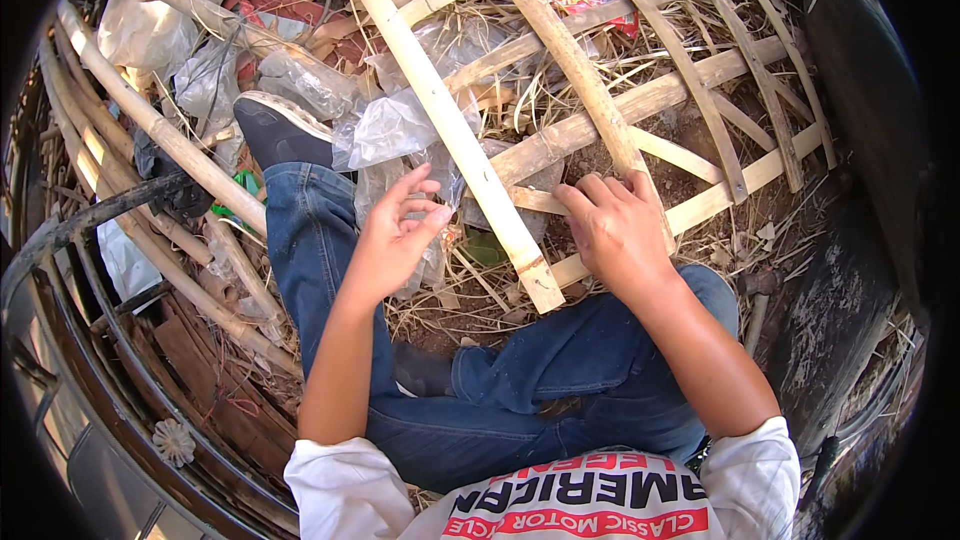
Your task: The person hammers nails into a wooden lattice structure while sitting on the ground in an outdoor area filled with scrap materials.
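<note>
A lattice of split bamboo lies before me, with slats crossing a thicker bamboo pole (550,147). My right hand (615,230) has its fingers curled over a brownish bamboo slat (580,70), near the end closest to me. The thumb side rests by a thin cross strip (535,200). To the left, my left hand (398,240) is raised with its fingers apart and holds nothing. It hovers beside a pale, wide bamboo slat (450,140) without touching it. That slat's cut end points toward my bent leg. The right fingertips are partly hidden.
Clear plastic bags (385,130) and dry straw litter the ground. Long bamboo poles (165,135) lie at the left, near a black metal frame (95,205). A dark board (865,110) stands at the right. A wooden handle (756,325) lies beside my knee.
</note>
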The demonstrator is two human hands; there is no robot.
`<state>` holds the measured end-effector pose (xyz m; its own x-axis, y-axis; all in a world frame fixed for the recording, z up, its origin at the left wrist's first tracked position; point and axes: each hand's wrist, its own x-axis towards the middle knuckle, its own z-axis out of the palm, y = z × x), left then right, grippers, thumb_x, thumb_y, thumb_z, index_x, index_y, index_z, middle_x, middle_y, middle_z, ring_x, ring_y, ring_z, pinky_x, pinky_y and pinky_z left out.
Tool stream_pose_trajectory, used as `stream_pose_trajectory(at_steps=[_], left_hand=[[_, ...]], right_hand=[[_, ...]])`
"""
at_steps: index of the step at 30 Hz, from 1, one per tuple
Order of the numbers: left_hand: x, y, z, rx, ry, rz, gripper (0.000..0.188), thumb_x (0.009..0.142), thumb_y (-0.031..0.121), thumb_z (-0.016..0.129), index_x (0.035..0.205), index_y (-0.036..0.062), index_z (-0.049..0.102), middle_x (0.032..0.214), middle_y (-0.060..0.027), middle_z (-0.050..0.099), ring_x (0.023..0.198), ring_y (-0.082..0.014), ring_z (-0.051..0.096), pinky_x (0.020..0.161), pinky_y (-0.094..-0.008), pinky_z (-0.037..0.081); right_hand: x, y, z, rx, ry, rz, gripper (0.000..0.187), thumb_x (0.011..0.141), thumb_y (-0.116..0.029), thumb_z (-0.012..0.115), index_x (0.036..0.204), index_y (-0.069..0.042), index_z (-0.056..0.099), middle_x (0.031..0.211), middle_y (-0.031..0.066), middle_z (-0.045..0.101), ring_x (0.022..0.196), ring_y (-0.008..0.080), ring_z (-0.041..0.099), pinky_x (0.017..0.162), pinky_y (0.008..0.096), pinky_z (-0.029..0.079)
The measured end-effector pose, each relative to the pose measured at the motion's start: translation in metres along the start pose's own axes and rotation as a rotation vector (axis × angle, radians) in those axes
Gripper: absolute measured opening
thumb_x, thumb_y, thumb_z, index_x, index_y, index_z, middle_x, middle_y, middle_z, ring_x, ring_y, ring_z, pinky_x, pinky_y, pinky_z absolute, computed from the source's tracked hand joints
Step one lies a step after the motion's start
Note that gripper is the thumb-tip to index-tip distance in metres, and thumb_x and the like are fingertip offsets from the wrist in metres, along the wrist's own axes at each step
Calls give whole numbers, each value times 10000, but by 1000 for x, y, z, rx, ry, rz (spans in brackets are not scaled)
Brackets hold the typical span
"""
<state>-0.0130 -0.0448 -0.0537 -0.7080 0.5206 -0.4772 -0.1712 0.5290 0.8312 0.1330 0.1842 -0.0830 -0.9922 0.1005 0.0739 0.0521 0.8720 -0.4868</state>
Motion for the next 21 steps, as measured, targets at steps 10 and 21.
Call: stream_pose_trajectory(at_steps=[10,21], left_hand=[[10,-35,35,-96,108,128,416,853,-52,668,1258,-54,572,1072,-44,554,876,-84,551,766,-216,495],[8,-27,50,-215,154,157,422,849,-86,642,1264,-51,577,1074,-44,554,965,-127,566,866,-267,502]], right_hand=[[1,0,0,19,-67,63,329,746,-62,709,1064,-119,653,875,36,613,836,221,626,878,398,406],[1,0,1,14,-39,68,314,747,-49,706,1050,-116,660,867,34,612,832,217,621,869,396,409]])
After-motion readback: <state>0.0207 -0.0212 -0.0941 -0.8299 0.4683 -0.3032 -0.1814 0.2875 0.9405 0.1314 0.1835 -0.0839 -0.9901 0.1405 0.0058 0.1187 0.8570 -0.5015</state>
